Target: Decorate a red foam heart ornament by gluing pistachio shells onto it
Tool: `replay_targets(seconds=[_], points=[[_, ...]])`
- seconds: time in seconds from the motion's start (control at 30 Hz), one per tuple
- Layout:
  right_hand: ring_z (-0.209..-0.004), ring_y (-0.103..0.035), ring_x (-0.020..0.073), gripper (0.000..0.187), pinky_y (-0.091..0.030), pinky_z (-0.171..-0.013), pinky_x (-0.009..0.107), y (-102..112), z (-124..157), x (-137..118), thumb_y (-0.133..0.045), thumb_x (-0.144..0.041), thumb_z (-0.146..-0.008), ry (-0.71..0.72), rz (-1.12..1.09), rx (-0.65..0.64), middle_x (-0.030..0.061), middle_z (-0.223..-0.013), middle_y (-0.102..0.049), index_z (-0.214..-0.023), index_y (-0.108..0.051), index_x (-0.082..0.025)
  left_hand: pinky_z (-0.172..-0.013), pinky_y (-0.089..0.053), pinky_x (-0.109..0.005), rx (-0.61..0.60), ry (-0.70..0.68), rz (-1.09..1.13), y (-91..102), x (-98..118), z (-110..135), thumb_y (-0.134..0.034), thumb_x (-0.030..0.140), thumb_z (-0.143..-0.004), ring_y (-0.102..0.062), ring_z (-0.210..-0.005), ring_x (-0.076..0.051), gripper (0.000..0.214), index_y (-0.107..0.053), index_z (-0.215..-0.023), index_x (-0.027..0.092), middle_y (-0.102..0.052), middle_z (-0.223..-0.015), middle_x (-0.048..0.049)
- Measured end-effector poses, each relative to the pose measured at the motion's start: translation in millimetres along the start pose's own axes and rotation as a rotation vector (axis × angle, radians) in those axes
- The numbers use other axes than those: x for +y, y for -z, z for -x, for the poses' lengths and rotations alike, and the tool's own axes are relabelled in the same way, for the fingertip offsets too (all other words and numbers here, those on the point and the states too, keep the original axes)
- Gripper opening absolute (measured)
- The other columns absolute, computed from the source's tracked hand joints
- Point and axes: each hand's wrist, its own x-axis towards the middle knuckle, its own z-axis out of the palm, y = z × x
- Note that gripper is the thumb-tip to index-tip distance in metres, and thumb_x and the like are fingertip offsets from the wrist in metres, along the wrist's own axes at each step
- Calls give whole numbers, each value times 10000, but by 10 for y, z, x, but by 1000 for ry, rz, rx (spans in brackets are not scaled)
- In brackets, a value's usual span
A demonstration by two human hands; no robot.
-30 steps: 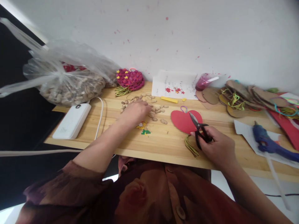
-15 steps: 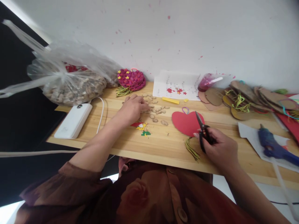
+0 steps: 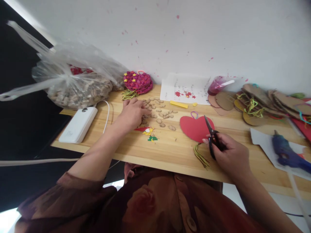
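left hand (image 3: 132, 113) is sitting over peanuts (image 3: 172, 127), can't tell if gripping any | right hand (image 3: 233, 153) is holding black scissors (image 3: 213, 132) over red heart (image 3: 193, 128)

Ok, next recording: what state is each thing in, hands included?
Left hand: lowered to the peanuts, grip hidden
Right hand: closed around the scissors
Scissors: held, blades appearing together
Peanuts: loose, scattered
Red cutout: lying flat, loop and tassel showing
Plastic bag: bunched together, bulging
White power bank: lying flat, charge unreadable
Glue gun: lying down, on or off unclear
Cardboard shapes: piled
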Motion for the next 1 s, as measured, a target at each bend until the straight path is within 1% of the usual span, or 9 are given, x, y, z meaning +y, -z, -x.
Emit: replay_targets(seconds=[0.2,0.33,0.4,0.47,0.53,0.6,0.7,0.87,1.0], points=[[-709,-733,231,320,-522,-652,321,-21,-2,23,-701,-524,-859,3,-1,-8,51,-823,-795,-961,-761,-227,-962,-304,-511,-6,10,-3,47,16,116,-561,39,-849,-520,-1075,-309,384,-847,-940,279,-695,-996,-104],[-702,-733,233,331,-521,-640,322,-18,-5,22,-694,-526,-855,3,9,-6,55,-820,-795,-965,-766,-223,-929,-324,-488,20,-83,8,19,50,194,-584,57,-877,-539,-1038,-284,380,-845,-968,319,-716,-985,-83],[-711,-736,238,342,-526,-654,328,-16,-8,19,-692,-528,-853,-3,1,-5,60,-831,-800,-980,-770,-220,-919,-336,-468,6,-132,39,12,79,214,-606,76,-877,-552,-1024,-271,358,-842,-974,328,-729,-982,-67],[-710,-735,237,345,-529,-663,331,-16,-12,12,-691,-529,-853,-3,-4,-3,58,-829,-800,-983,-772,-220,-929,-347,-452,-10,-148,81,22,120,206,-608,85,-874,-569,-1023,-261,339,-838,-954,321,-741,-981,-53],[-702,-732,233,345,-529,-659,330,-17,-16,4,-688,-532,-858,-2,-3,-9,56,-822,-799,-979,-775,-221,-943,-354,-450,5,-112,103,42,171,165,-585,99,-890,-585,-1030,-263,321,-830,-961,295,-756,-992,-56],[-697,-731,232,343,-525,-649,327,-17,-18,-1,-685,-536,-861,-3,0,-12,58,-822,-799,-969,-777,-223,-943,-362,-461,30,-35,96,58,227,97,-581,131,-904,-597,-1031,-280,281,-819,-984,258,-769,-1012,-78],[-699,-728,230,337,-519,-641,322,-17,-17,6,-688,-532,-862,8,14,-10,61,-826,-799,-963,-777,-223,-934,-373,-479,17,49,78,52,301,-19,-612,169,-893,-607,-1019,-302,207,-806,-945,218,-784,-1019,-102],[-685,-715,223,327,-509,-638,319,-15,-18,17,-689,-510,-861,17,19,-4,56,-816,-793,-976,-780,-218,-941,-369,-492,-2,42,58,13,367,-153,-630,184,-875,-608,-1026,-311,168,-795,-858,206,-793,-972,-102],[-637,-694,212,313,-486,-602,309,-11,-24,15,-672,-504,-858,42,9,9,43,-760,-775,-938,-784,-223,-948,-367,-491,-66,95,34,27,374,-199,-613,185,-881,-609,-1044,-317,185,-794,-847,205,-794,-979,-96]])
